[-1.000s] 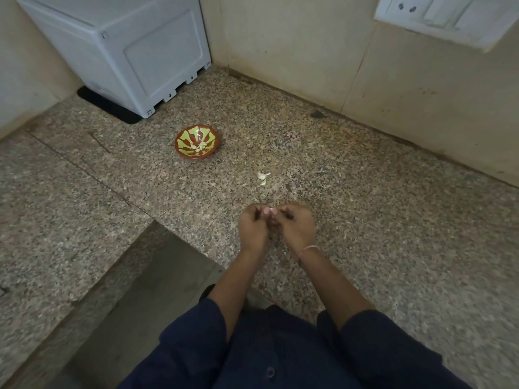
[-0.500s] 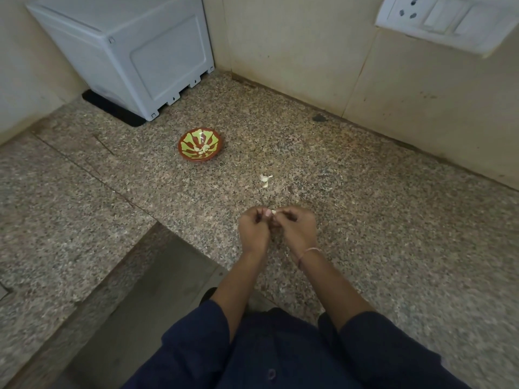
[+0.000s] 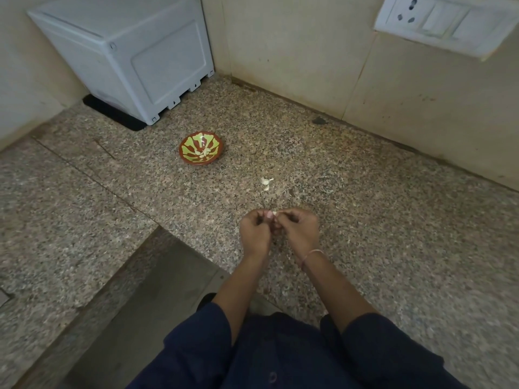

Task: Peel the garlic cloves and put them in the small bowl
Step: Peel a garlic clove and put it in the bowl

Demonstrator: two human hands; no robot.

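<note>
While left hand [image 3: 255,234] and right hand [image 3: 299,231] stay curled, pinching one garlic clove [image 3: 274,214], peeling appears unfinished; the bowl [image 3: 191,141] waits beyond the fingers [image 3: 268,216].

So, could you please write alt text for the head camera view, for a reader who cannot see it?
A person's left hand and right hand together pinch a garlic clove above a granite surface. Beyond them lie loose garlic pieces, and farther left a small bowl holds peeled cloves, near a white box.
</note>
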